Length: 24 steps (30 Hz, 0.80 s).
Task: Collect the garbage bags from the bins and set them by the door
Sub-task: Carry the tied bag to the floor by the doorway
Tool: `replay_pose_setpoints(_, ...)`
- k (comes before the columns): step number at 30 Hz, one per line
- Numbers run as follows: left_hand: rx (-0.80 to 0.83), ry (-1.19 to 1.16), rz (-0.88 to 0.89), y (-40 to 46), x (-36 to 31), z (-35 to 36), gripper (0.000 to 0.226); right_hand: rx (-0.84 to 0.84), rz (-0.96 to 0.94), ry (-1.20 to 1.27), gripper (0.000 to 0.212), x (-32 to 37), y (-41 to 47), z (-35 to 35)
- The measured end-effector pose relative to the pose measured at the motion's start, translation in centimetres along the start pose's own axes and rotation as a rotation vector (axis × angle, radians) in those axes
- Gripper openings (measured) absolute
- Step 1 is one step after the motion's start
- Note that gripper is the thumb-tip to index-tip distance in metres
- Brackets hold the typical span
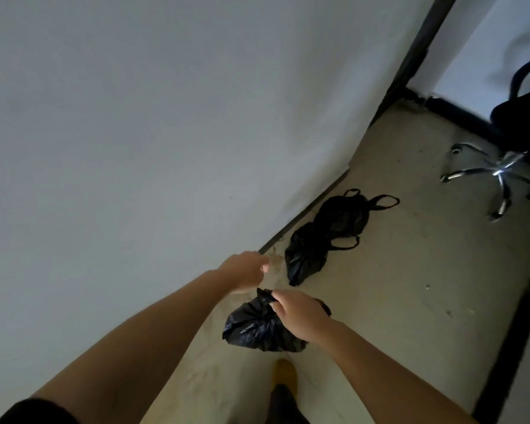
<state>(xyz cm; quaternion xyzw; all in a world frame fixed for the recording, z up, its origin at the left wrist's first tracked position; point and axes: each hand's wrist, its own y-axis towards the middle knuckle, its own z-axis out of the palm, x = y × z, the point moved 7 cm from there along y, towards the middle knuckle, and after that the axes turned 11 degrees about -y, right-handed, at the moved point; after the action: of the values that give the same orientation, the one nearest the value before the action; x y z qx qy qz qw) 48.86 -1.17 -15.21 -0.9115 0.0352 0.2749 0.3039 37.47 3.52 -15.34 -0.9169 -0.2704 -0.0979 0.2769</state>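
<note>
Our left grip (247, 272) hangs loosely curled and empty, just up-left of the right grip (297, 316), which pinches the gathered neck of a crumpled black plastic garbage bag (257, 327) low over the floor (410, 270). We judge it goes beside the two tied black plastic bags (325, 237) lying ahead-right.

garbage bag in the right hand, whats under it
The garbage bag pinched at its top by the right hand hides what lies directly beneath; only bare beige floor shows around it. Whether it rests on the floor cannot be told.

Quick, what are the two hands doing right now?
Left hand: loosely curled, holding nothing, just above the bag.
Right hand: pinching the gathered top of the black garbage bag.
</note>
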Motion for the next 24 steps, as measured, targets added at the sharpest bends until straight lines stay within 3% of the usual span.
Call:
replay_pose_setpoints(4,-0.049,0.567,0.071,5.5,6.1,-1.1,0.034,0.011,-0.02,-0.011,0.043,-3.0,7.0,4.0)
replay_pose_setpoints(8,-0.251,1.041,0.235,7.0,12.4,-2.2,0.017,-0.047,-0.028,-0.052,0.042,-6.0,12.2,8.0)
replay_pose_setpoints(9,-0.269,1.079,0.288,7.1,13.3,-1.8,0.012,-0.058,-0.028,-0.066,0.041,-6.7,13.3,9.1)
replay_pose_setpoints(14,-0.485,1.173,0.502,7.3,13.2,-0.9,0.028,-0.049,-0.037,-0.093,0.037,-9.4,18.3,15.9)
replay_pose_setpoints(24,-0.681,1.366,0.577,8.2,14.0,-0.4,0.026,-0.077,-0.109,-0.191,0.028,-13.5,26.1,27.9)
